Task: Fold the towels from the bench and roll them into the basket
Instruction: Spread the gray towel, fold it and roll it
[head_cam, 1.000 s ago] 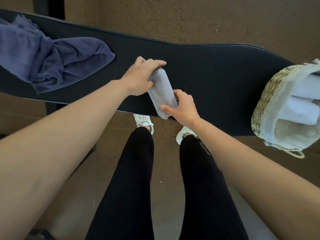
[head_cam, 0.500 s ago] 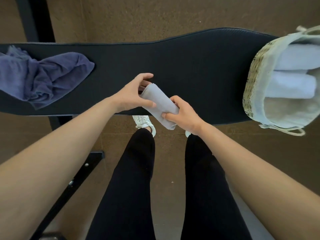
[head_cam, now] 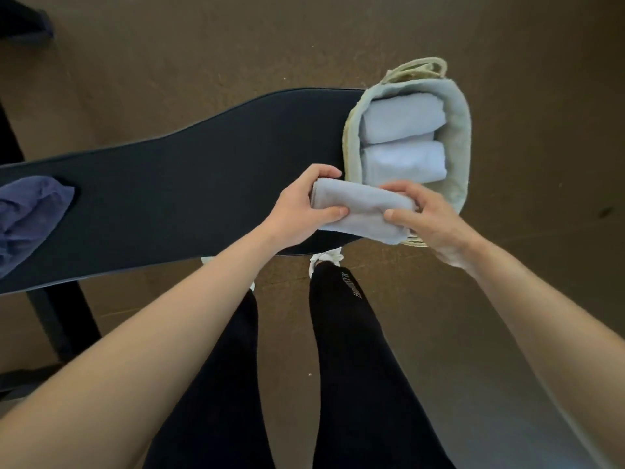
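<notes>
A rolled pale grey towel (head_cam: pixel 360 211) is held between both hands at the near rim of the woven basket (head_cam: pixel 461 137). My left hand (head_cam: pixel 301 208) grips its left end, thumb in front and fingers behind. My right hand (head_cam: pixel 429 218) grips its right end over the basket's near edge. The lined basket stands on the right end of the black padded bench (head_cam: pixel 189 191) and holds two rolled pale towels (head_cam: pixel 402 140), side by side. A crumpled dark blue towel (head_cam: pixel 27 214) lies at the bench's left end.
Brown floor surrounds the bench. My black-trousered legs and white shoes (head_cam: pixel 326 258) are just below the bench's near edge. The bench's black frame leg (head_cam: pixel 57 319) drops at the lower left. The basket's rope handles (head_cam: pixel 422 67) stick out on its far side.
Both hands have carried the rolled towel from the bench's middle rightward to the basket's near rim. The view has swung right, so the blue towel now sits at the left edge.
</notes>
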